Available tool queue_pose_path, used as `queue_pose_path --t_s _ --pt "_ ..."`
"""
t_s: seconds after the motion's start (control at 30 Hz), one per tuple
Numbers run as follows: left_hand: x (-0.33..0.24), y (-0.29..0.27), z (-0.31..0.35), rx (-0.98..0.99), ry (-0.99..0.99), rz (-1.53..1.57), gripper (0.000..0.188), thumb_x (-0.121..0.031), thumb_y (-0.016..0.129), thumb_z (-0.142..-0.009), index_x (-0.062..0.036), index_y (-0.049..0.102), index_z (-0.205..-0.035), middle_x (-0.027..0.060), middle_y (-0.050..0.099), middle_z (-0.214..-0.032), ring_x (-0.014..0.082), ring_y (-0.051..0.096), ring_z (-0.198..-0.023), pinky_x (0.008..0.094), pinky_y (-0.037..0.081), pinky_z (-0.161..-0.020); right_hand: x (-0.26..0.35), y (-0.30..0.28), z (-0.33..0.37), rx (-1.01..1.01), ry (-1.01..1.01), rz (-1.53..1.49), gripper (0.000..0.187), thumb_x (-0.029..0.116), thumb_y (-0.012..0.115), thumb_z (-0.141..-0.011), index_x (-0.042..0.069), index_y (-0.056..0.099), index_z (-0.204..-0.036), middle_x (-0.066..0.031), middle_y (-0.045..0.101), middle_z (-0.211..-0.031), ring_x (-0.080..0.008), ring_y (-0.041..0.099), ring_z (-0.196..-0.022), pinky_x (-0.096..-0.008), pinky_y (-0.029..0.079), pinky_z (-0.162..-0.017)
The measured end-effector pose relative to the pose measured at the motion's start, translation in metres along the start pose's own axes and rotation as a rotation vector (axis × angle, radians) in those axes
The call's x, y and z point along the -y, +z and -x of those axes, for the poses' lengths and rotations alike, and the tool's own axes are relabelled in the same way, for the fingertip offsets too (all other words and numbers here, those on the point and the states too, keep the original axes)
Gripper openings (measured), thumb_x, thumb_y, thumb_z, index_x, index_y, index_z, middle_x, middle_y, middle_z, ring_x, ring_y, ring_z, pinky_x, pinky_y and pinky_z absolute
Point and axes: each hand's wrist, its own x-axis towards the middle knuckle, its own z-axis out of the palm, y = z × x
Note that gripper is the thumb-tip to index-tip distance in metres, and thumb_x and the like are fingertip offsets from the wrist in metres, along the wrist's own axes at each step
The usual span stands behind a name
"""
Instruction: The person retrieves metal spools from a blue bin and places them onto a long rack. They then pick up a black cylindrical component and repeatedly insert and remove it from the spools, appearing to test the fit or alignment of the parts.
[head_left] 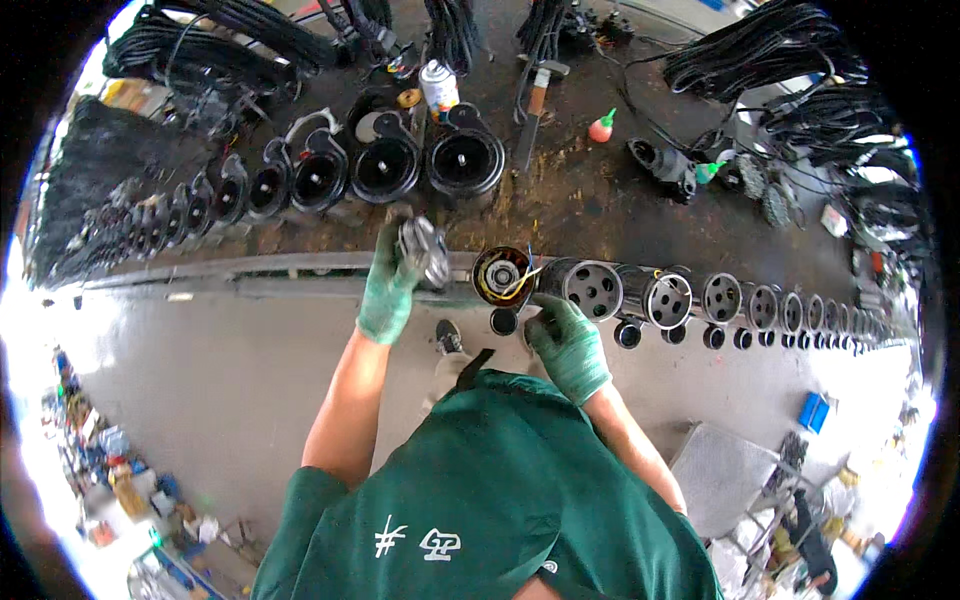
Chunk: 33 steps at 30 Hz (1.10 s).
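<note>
My left hand (pixel 388 290), in a pale green glove, is closed on a silver metal casting (pixel 425 252) above the bench's front edge. Motion blurs the casting's shape. To its right stands an open motor housing (pixel 502 278), with copper windings and a round opening inside. Yellow and white wires (pixel 522 285) stick out of the top. A short black pipe stub (pixel 504 321) sits on the housing's near side. Beside that housing, my gloved right hand (pixel 572 350) has its fingers curled in by the rim; whatever they pinch is hidden.
Cylindrical housings (pixel 593 290) with holed ends line the bench edge rightward. Black round pump casings (pixel 465 160) run leftward. A hammer (pixel 537 105), a spray can (pixel 439 88), a red bottle (pixel 602 127) and cable bundles (pixel 755 50) lie farther back. A grey stool (pixel 720 480) stands behind right.
</note>
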Motion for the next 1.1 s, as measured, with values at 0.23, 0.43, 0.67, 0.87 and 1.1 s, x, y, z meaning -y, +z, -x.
queue_pose_path --t_s 0.23,0.43,0.67,0.87,1.1 --pt "0.004 -0.027 0.006 0.298 -0.188 0.122 0.081 -0.03 0.088 -0.087 -0.0124 0.044 -0.152 0.0016 0.057 -0.134 0.0141 0.057 -0.115 0.0321 0.051 -0.099 0.019 0.038 -0.026 -0.183 0.23 0.057 0.036 0.028 0.073 -0.097 0.001 0.07 -0.121 -0.0215 0.076 -0.097 -0.0293 0.073 -0.081 -0.0388 0.056 -0.073" --pt "-0.007 -0.036 -0.016 0.41 -0.24 0.138 0.087 -0.054 0.08 -0.09 -0.0095 0.045 -0.156 0.0022 0.056 -0.142 0.013 0.059 -0.115 0.0295 0.051 -0.096 0.029 0.058 -0.053 -0.259 0.253 -0.058 0.031 0.026 0.066 -0.102 -0.001 0.071 -0.115 -0.021 0.076 -0.096 -0.0241 0.068 -0.076 -0.0374 0.055 -0.073" --pt "-0.016 -0.025 -0.024 0.408 -0.466 0.096 0.084 -0.075 0.052 -0.098 -0.0093 0.053 -0.15 0.0045 0.067 -0.131 0.0173 0.064 -0.118 0.0359 0.053 -0.1 0.023 0.065 -0.036 -0.334 -0.126 0.2 0.023 0.009 0.07 -0.091 0.003 0.073 -0.114 -0.0198 0.071 -0.106 -0.0405 0.069 -0.098 -0.0406 0.055 -0.082" --pt "0.0 -0.019 -0.03 0.538 -0.279 -0.216 0.093 -0.079 0.051 -0.095 -0.0017 0.056 -0.146 0.0059 0.067 -0.132 0.0162 0.062 -0.121 0.0334 0.049 -0.106 0.018 0.056 -0.04 -0.257 -0.382 0.27 0.023 0.012 0.073 -0.091 0.005 0.073 -0.113 -0.0184 0.07 -0.104 -0.0421 0.068 -0.093 -0.0462 0.055 -0.079" --pt "-0.019 0.005 -0.024 0.642 -0.186 -0.263 0.055 -0.04 0.051 -0.111 0.0008 0.054 -0.149 0.0099 0.065 -0.14 0.0168 0.059 -0.128 0.0329 0.044 -0.113 0.013 0.049 -0.045 -0.21 -0.376 0.285 0.021 0.013 0.071 -0.091 0.012 0.071 -0.111 -0.0174 0.068 -0.106 -0.0428 0.068 -0.094 -0.051 0.057 -0.078"
